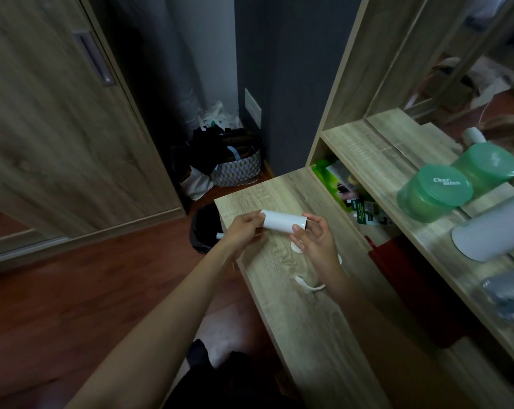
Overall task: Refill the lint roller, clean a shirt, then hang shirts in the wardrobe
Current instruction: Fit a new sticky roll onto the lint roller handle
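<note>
Left hand point(245, 231) and right hand point(317, 240), fingers clamped on the white roll's point(283, 223) 2 ends, above the table point(297, 320).

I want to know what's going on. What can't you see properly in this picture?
- Lint roller handle: head view, mostly hidden under the right hand and wrist.
- White roll: its left end is covered by the left hand; sticky or bare cannot be told.
- Black bin: partly behind the wooden table; contents too dark.
- White container: cut off by the right edge.
</note>
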The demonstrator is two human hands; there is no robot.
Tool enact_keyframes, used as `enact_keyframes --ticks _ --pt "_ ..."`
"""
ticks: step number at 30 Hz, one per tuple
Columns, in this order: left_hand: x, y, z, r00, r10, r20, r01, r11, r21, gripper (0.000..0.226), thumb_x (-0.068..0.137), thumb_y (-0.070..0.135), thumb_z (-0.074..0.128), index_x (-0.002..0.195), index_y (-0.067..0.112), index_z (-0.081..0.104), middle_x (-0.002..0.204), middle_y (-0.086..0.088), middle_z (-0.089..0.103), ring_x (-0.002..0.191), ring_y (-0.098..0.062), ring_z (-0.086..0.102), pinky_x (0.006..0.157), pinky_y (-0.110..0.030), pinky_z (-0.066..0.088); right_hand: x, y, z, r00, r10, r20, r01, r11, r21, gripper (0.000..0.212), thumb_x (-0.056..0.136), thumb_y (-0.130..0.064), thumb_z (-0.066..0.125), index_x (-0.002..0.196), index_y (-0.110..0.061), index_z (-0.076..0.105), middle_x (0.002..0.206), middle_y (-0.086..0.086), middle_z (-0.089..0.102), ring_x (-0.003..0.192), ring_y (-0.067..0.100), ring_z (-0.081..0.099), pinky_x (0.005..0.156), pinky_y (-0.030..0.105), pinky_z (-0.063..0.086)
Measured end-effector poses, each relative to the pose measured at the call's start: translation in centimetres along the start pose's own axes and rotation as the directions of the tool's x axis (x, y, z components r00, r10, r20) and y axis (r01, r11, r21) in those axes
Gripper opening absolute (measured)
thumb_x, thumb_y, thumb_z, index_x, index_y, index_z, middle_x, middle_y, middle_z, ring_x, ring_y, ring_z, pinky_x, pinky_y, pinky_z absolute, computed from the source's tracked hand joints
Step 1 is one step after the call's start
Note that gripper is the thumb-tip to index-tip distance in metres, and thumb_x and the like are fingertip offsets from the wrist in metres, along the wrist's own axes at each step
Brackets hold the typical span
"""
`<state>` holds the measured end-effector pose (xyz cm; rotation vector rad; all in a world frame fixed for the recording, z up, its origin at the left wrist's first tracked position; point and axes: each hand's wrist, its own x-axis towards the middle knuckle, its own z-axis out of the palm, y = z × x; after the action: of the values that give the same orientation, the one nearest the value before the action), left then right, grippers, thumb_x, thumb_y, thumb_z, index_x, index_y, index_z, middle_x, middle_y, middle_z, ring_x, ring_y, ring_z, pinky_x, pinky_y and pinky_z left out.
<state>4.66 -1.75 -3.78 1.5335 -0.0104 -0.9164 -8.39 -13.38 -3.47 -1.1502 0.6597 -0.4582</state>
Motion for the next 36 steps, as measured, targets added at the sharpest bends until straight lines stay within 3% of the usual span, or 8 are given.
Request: enact_keyframes --ticks 6,12,16,19,22,25,33,36 --pt "-1.1 0.0 -0.5 0.991 0.056 0.121 -0.035 0.985 -0.172 0.038 0.091 0.016 0.064 0.128 0.011 0.059 0.111 -0.011 0.064 0.093 -0.025 0.067 0.089 -0.037 0.056 0.2 -0.9 -0.7 0.994 0.056 0.099 -0.052 0.998 -0.043 0.037 0.087 -0.004 0.064 0.12 -0.01 0.048 0.118 0.005 0.061 0.107 0.02 0.063 0.083 0.028 0.057" --pt "-1.0 -0.5 -1.8 0.997 0.072 -0.019 -0.074 0.965 -0.253 0.036 0.091 0.012 0.063 0.125 0.005 0.06 0.123 -0.014 0.058 0.11 -0.033 0.063 0.081 -0.029 0.058 2.0 -1.9 -2.5 0.999 -0.004 -0.045 -0.013 0.927 -0.376 0.042 0.088 -0.022 0.065 0.127 -0.012 0.053 0.118 0.005 0.063 0.106 0.019 0.061 0.087 0.03 0.052" --pt "-0.9 -1.1 -2.8 0.996 0.067 -0.062 -0.08 0.97 -0.23 0.037 0.091 0.013 0.063 0.127 0.005 0.059 0.121 -0.011 0.058 0.105 -0.026 0.065 0.078 -0.026 0.059 3.0 0.2 -4.1 0.998 -0.051 0.045 0.065 0.502 -0.862 0.044 0.084 -0.031 0.069 0.124 -0.014 0.059 0.121 0.005 0.062 0.107 0.019 0.058 0.086 0.029 0.045" --pt "-0.9 -1.3 -2.9 0.995 0.066 -0.08 -0.084 0.966 -0.244 0.037 0.091 0.012 0.062 0.127 0.005 0.059 0.122 -0.012 0.058 0.101 -0.022 0.065 0.075 -0.025 0.059 3.1 1.7 -4.4 0.988 -0.034 0.152 0.155 0.138 -0.978 0.049 0.081 -0.045 0.068 0.122 -0.019 0.061 0.124 0.004 0.06 0.113 0.022 0.055 0.093 0.034 0.037" --pt "-0.9 -1.5 -2.9 0.995 0.06 -0.085 -0.08 0.966 -0.244 0.037 0.091 0.013 0.063 0.127 0.005 0.059 0.123 -0.013 0.057 0.104 -0.025 0.064 0.073 -0.024 0.059 2.9 2.4 -3.9 0.987 -0.049 0.155 0.155 0.0 -0.988 0.047 0.082 -0.049 0.064 0.118 -0.019 0.062 0.121 0.005 0.058 0.11 0.021 0.053 0.092 0.034 0.033" --pt "-1.1 -1.5 -2.8 0.994 0.06 -0.088 -0.081 0.963 -0.256 0.036 0.091 0.012 0.062 0.127 0.004 0.059 0.118 -0.01 0.058 0.098 -0.02 0.065 0.071 -0.023 0.059 2.9 2.9 -3.6 0.982 -0.086 0.166 0.164 -0.024 -0.986 0.041 0.084 -0.044 0.063 0.115 -0.017 0.064 0.118 0.006 0.059 0.107 0.022 0.054 0.091 0.036 0.036" --pt "-1.3 -2.0 -2.9 0.993 0.035 -0.109 -0.064 0.961 -0.268 0.034 0.091 0.012 0.063 0.124 0.005 0.061 0.116 -0.009 0.059 0.097 -0.019 0.064 0.069 -0.021 0.059 3.1 2.7 -3.3 0.975 -0.162 0.154 0.177 0.137 -0.975 0.021 0.078 -0.027 0.072 0.09 -0.017 0.058 0.084 0.004 0.068 0.079 0.024 0.063 0.074 0.035 0.048" --pt "-1.3 -2.1 -2.8 0.994 0.043 -0.104 -0.071 0.959 -0.275 0.035 0.091 0.012 0.063 0.125 0.004 0.06 0.116 -0.007 0.059 0.095 -0.017 0.064 0.071 -0.022 0.059 2.9 2.5 -3.0 0.983 -0.153 0.105 0.149 0.311 -0.939 0.012 0.08 -0.021 0.072 0.084 -0.018 0.062 0.076 0.003 0.069 0.071 0.022 0.064 0.064 0.032 0.049"
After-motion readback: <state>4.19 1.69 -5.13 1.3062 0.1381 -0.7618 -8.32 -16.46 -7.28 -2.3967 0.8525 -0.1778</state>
